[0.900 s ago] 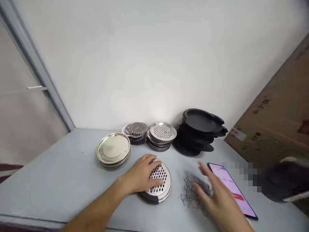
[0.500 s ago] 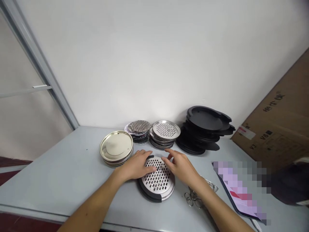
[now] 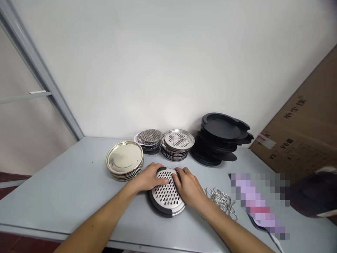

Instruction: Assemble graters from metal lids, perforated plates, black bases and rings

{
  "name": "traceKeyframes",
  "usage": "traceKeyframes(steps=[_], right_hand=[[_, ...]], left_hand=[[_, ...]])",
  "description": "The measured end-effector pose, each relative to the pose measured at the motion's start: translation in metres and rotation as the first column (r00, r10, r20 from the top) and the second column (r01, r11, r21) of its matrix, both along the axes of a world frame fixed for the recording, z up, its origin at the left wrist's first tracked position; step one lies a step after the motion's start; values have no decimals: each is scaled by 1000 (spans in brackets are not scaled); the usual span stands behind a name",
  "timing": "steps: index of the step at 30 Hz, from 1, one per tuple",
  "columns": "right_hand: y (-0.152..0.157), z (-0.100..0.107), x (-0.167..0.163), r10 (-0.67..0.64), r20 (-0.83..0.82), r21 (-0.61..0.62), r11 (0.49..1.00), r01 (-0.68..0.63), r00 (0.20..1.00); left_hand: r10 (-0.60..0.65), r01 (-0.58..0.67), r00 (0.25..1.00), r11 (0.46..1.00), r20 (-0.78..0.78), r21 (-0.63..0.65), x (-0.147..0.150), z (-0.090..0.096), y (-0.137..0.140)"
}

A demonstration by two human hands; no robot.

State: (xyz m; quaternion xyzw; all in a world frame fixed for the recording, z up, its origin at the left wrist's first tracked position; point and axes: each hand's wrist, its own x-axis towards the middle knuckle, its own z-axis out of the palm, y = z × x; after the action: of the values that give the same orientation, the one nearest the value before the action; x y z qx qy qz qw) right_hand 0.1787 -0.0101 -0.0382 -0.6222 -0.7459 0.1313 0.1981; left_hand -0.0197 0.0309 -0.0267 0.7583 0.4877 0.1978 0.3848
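A round metal disc (image 3: pixel 168 193) with several rows of slots lies on the table at front centre, with a black curved piece (image 3: pixel 159 207) round its left and lower edge and another black part at its top. My left hand (image 3: pixel 152 177) grips its upper left edge, thumb lying over the slots. On the opposite side, my right hand (image 3: pixel 186 184) is closed on the right rim, its thumb and fingertips on the slotted face. The undersides of both hands' grips are hidden.
Behind the hands stand stacks of gold-coloured lids (image 3: pixel 124 158), rough perforated discs (image 3: pixel 150 137), slotted metal plates (image 3: pixel 179 140) and black trays (image 3: pixel 221 128). Looped metal wire pieces (image 3: pixel 221 200) lie right of my right forearm. Farther right are a blurred purple item (image 3: pixel 256 203) and a cardboard box (image 3: pixel 297 140).
My right hand has come down from above the disc onto its right rim. My left hand keeps its hold. The view has shifted slightly, showing more of the wire pieces.
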Motion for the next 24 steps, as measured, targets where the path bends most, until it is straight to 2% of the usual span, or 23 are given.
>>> traceKeyframes(steps=[4, 8, 12, 18, 24], right_hand=[[1, 1, 3, 17, -37, -14, 1000, -17, 999], [6, 2, 9, 67, -113, -36, 997, -71, 991], [11, 1, 12, 100, -169, 0, 995, -101, 981], [12, 3, 14, 122, -247, -37, 990, -135, 961], [11, 8, 15, 158, -318, -45, 982, -182, 935]], left_hand=[[46, -40, 992, 998, 117, -57, 3, 2, -2], [75, -58, 985, 992, 157, -112, 5, 6, -3], [90, -64, 976, 989, 199, -133, 7, 7, -4], [101, -69, 972, 985, 211, -156, 8, 8, -7], [71, -55, 982, 994, 175, -97, 9, 7, -5]])
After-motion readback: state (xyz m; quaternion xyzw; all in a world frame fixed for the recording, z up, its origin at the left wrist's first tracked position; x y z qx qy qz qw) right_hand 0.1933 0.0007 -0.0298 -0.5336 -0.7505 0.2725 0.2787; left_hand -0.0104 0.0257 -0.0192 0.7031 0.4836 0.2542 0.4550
